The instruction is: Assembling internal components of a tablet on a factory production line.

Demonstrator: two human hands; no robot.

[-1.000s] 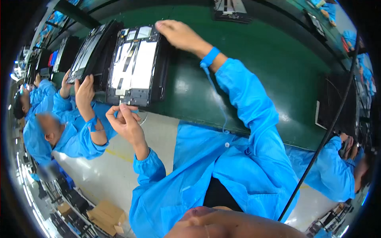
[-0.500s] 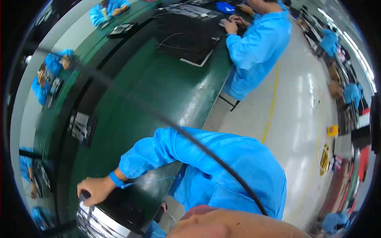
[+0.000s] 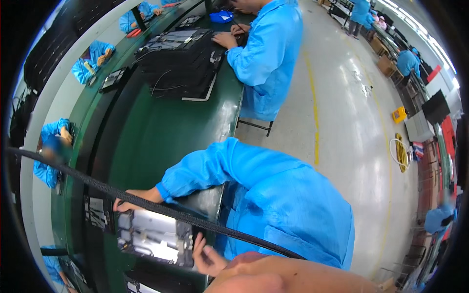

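Observation:
An opened flat device panel (image 3: 151,237) with silver metal plates and a black frame lies on the green bench (image 3: 146,136) at the lower left. My right hand (image 3: 131,201), at the end of a blue sleeve, grips the panel's far edge. My left hand (image 3: 207,255) holds its near edge, with the thumb and fingers on the frame; my own face at the bottom partly hides this hand. A black braided cable (image 3: 97,186) runs across the view above the panel and crosses my right wrist.
A co-worker in a blue coat (image 3: 268,49) sits further along the bench at another black panel (image 3: 181,68), with a blue tray (image 3: 222,17) beyond. More workers in blue sit across the bench at the left. Grey floor with a yellow line (image 3: 312,97) lies to the right.
The view has swung round strongly, away from the co-workers on my left. My right hand stays on the panel's far edge. My left hand, raised before, now rests on its near edge.

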